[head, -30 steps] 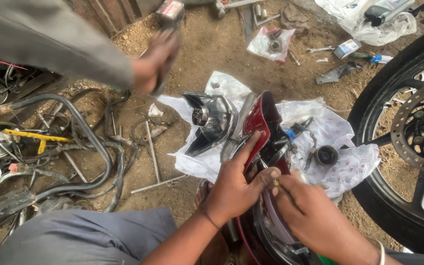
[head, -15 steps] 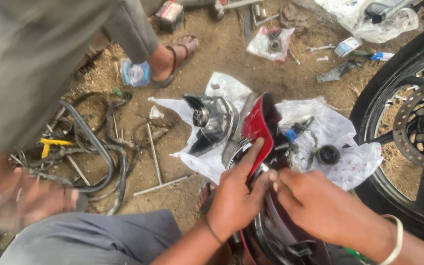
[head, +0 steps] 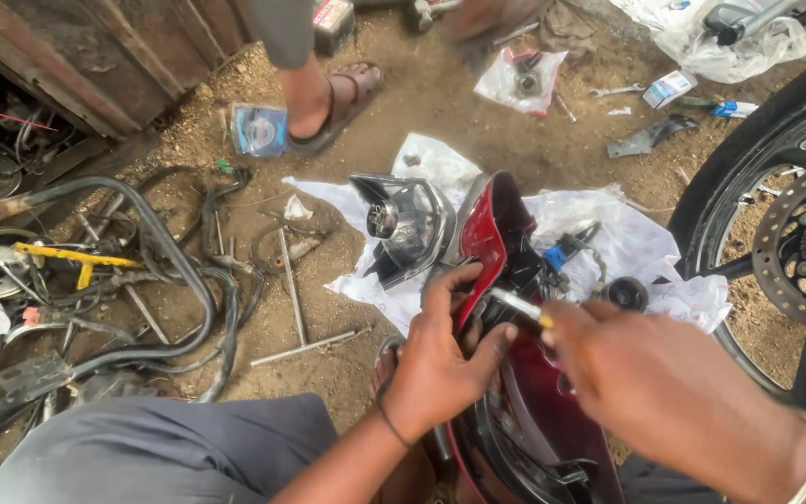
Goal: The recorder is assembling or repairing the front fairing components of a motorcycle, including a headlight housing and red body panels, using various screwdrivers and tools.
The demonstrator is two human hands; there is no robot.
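A dark red motorcycle headlight cowl (head: 515,373) stands between my knees. My left hand (head: 440,355) grips its left edge, thumb and fingers wrapped round the rim. My right hand (head: 646,373), blurred, holds a thin screwdriver (head: 518,305) with a yellow handle whose metal tip points left at the cowl's inner side. A chrome headlight unit (head: 408,224) lies just beyond the cowl on white plastic sheeting (head: 627,243).
Another person's sandalled foot (head: 328,98) stands on the dirt at the top. A heap of cables, rods and metal parts (head: 95,280) lies at the left. A motorcycle wheel with brake disc (head: 785,233) stands at the right. Small bags and tools (head: 534,75) are scattered beyond.
The other person has stepped away toward the top, leaving only a foot in view. My right hand has lifted and brought the screwdriver across to the cowl; my left hand keeps its grip.
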